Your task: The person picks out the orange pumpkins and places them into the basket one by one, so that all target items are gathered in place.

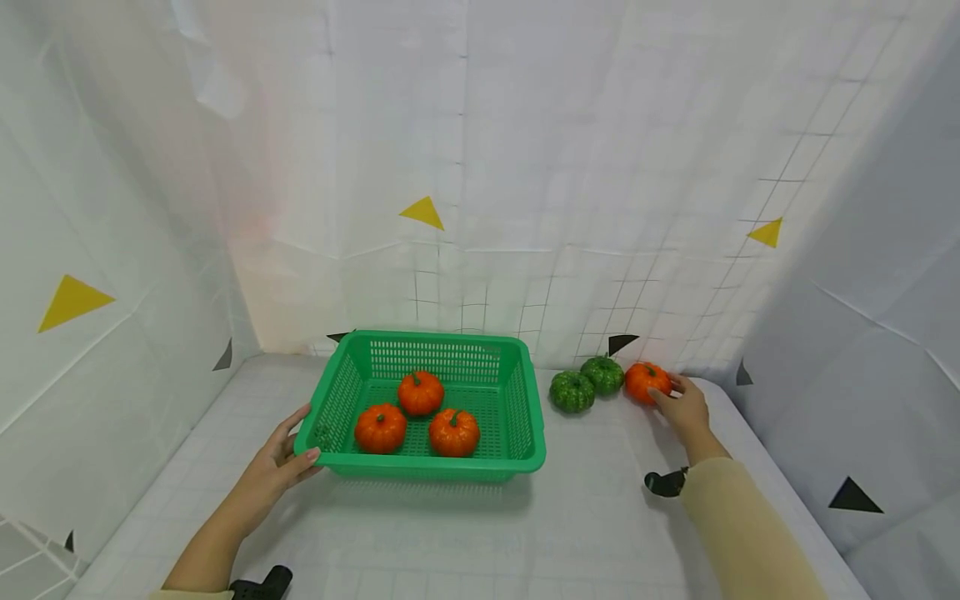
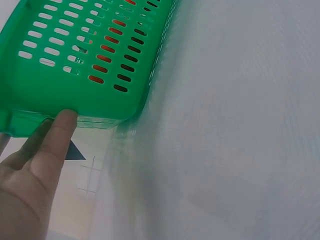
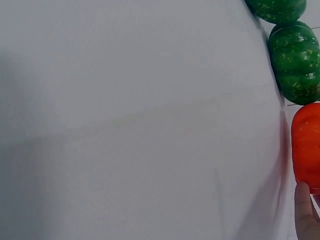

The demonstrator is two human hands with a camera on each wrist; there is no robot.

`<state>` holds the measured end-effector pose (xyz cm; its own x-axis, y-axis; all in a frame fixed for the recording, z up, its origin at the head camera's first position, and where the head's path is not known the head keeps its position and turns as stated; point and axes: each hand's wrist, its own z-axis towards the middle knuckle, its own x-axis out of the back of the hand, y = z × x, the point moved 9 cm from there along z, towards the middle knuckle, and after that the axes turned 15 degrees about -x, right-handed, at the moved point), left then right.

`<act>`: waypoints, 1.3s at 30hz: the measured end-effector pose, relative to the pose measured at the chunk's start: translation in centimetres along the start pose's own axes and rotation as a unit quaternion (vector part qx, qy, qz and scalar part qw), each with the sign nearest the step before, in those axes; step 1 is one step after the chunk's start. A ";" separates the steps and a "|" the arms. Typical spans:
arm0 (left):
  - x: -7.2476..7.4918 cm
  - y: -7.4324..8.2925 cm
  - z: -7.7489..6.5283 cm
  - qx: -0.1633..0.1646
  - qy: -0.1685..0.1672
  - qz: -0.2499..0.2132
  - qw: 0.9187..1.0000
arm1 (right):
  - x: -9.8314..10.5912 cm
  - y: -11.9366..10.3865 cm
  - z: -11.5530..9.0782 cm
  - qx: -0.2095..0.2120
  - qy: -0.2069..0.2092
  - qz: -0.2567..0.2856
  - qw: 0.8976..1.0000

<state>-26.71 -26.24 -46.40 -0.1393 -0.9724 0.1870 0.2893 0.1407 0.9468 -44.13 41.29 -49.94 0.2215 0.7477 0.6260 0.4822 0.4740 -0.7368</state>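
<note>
A green plastic basket with slotted walls stands on the table, with three small orange pumpkins inside, one of them the left pumpkin. My left hand grips the basket's left rim near the front corner; in the left wrist view its fingers lie against the slotted wall. On the right, my right hand holds another orange pumpkin between thumb and fingers. Beside that pumpkin sit two green pumpkins, the nearer one and the farther one. The right wrist view shows only part of the held pumpkin.
The white-covered table meets a white sheet wall behind the basket and pumpkins. More sheeting rises at the left and right sides. Yellow and black triangles mark the sheets.
</note>
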 end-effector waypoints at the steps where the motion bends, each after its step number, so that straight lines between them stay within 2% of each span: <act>1: 0.0 0.0 0.0 0.000 0.000 0.000 1.000 | 0.0 -0.1 -0.1 0.001 -0.001 0.006 1.000; 7: 0.0 0.0 0.0 -0.001 -0.001 0.001 1.000 | 0.6 -0.5 -0.9 0.007 0.011 0.016 1.000; 17: 0.0 -0.1 -0.1 0.001 -0.004 -0.009 1.000 | 1.9 -0.5 -2.4 -0.006 0.022 0.026 0.999; 24: 0.0 0.0 0.0 0.003 -0.003 -0.010 1.000 | 2.6 -1.1 -4.1 0.016 0.011 0.041 0.999; 39: -0.1 0.1 0.0 0.000 0.000 -0.010 1.000 | 3.3 -2.4 -6.8 0.047 0.001 0.033 0.998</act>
<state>-26.66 -26.13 -46.28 -0.1457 -0.9749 0.1683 0.2856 0.1214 0.9506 -38.76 39.44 -44.34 0.2524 0.7780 0.5754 0.3839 0.4653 -0.7976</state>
